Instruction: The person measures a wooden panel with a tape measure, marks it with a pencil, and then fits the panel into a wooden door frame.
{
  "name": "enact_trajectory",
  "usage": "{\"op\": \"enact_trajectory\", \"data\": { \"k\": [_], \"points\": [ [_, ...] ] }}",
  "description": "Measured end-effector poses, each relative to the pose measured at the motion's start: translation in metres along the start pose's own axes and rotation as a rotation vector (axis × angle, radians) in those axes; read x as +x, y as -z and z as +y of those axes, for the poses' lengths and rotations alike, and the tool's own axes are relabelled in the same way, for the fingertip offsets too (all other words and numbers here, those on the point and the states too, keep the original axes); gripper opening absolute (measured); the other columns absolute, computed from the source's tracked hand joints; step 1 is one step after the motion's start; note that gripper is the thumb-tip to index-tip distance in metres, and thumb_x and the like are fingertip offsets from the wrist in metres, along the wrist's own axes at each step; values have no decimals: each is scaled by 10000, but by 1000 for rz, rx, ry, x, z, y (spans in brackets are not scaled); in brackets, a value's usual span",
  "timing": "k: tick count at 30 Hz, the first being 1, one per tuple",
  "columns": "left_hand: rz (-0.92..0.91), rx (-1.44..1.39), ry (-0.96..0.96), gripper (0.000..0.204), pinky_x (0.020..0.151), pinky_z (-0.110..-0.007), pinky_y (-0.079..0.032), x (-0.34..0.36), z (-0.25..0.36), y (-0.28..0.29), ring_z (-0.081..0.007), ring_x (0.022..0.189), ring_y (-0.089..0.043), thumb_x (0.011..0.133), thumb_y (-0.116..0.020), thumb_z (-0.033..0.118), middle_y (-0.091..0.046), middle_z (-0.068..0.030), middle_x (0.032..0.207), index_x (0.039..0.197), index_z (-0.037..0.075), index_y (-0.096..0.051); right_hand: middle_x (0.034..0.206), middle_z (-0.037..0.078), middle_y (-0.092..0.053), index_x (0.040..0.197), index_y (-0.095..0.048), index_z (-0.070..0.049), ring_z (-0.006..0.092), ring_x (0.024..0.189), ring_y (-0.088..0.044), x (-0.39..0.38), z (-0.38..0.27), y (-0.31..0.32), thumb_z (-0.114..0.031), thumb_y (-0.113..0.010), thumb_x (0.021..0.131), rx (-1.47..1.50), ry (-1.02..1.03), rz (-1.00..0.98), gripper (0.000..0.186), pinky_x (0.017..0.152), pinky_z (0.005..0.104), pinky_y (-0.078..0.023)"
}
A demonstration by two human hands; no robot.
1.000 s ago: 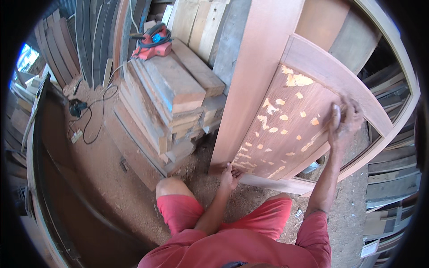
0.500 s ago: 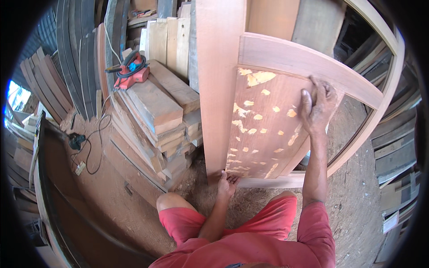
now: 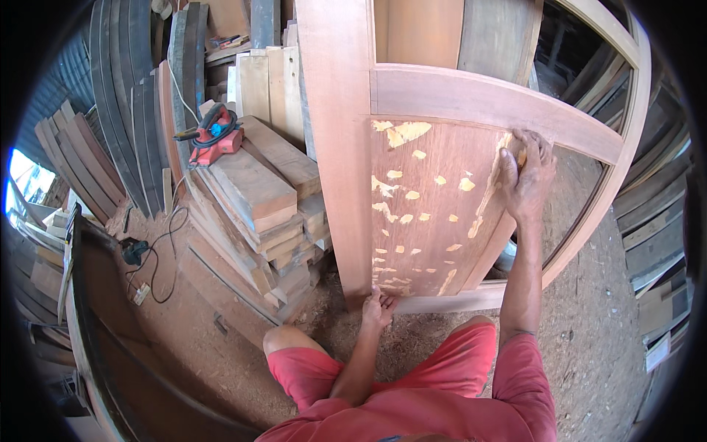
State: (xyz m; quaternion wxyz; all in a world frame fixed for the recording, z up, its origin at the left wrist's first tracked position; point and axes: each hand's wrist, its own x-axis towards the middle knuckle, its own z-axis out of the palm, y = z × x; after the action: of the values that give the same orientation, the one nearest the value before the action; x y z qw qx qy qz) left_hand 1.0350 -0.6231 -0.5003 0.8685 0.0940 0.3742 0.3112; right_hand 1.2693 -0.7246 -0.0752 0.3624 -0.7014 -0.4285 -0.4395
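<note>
A large wooden door (image 3: 337,184) with a curved rail and an arched outer edge stands tilted before me. Yellow filler patches (image 3: 408,134) dot its reddish panel (image 3: 434,243), and a long yellow strip runs along the panel's right edge. At that edge my right hand (image 3: 529,180) is closed over the wood, thumb toward the panel, fingers curled. A bit of yellow shows between its fingers; whether it is loose cannot be made out. Down at the panel's lower left corner, my left hand (image 3: 378,309) pinches the door's bottom edge, with its fingertips partly hidden.
A red power planer (image 3: 219,140) lies on stacked wooden planks (image 3: 254,188) to the left. Another corded tool (image 3: 135,252) with its cable rests on the dusty floor. Curved boards (image 3: 151,140) lean behind, and more timber (image 3: 655,236) lines the right side.
The door's top has shifted left in view, and my right hand has moved slightly down and right. More of the yellow strip beside its thumb now shows. My left hand stays at the lower corner.
</note>
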Motion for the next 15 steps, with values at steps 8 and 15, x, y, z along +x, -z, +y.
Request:
{"op": "enact_trajectory", "data": {
  "k": [8, 15],
  "points": [
    [1, 1, -71, 327, 837, -471, -561, 10, -10, 12, -228, 817, -596, 986, -579, 403, -547, -58, 883, 1025, 89, -496, 1196, 121, -595, 1204, -654, -108, 274, 1120, -499, -3, -16, -13, -220, -708, 852, -150, -6, 111, 373, 1001, 445, -342],
    [-21, -27, -128, 382, 826, -452, -586, 15, -31, 14, -242, 862, -659, 974, -585, 430, -610, -84, 988, 1146, 116, -451, 1166, 114, -633, 1206, -640, -63, 259, 1161, -506, -6, -19, -56, -167, -625, 912, -101, 175, 167, 312, 1049, 422, -308]
  ]
}}
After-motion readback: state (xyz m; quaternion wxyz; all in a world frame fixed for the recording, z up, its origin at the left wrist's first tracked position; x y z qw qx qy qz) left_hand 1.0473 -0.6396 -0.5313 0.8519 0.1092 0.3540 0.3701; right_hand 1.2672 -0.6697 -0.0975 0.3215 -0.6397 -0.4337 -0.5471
